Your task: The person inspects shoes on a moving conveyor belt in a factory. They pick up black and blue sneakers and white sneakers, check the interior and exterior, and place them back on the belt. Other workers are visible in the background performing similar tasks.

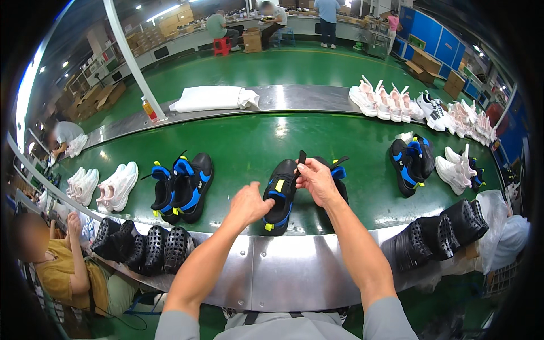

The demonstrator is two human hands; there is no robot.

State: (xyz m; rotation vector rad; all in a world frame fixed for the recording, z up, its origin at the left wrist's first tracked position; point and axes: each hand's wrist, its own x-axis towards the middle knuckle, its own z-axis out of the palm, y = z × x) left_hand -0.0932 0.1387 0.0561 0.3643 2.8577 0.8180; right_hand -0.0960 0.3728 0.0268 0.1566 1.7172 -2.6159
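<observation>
A black sneaker with blue sides and yellow tabs (pixel 277 170) stands on the green belt in front of me, toe pointing away. My right hand (pixel 315 180) pinches its black strap (pixel 301 161), lifted up at the shoe's right side. At the left of the collar is my left hand (pixel 251 203), thumb stretched toward the shoe's opening and fingers apart from it. Just right of this shoe, partly covered by my right hand and forearm, stands a second black-and-blue sneaker (pixel 339 175).
Matching sneakers stand left (pixel 195 181) and right (pixel 403 170). White shoes (pixel 119 187) are farther left. Black perforated clogs (pixel 177 249) and black boots (pixel 462 221) line the metal edge (pixel 294 266). A white wrapped bundle (pixel 212 99) lies beyond the belt. A person (pixel 73 272) sits left.
</observation>
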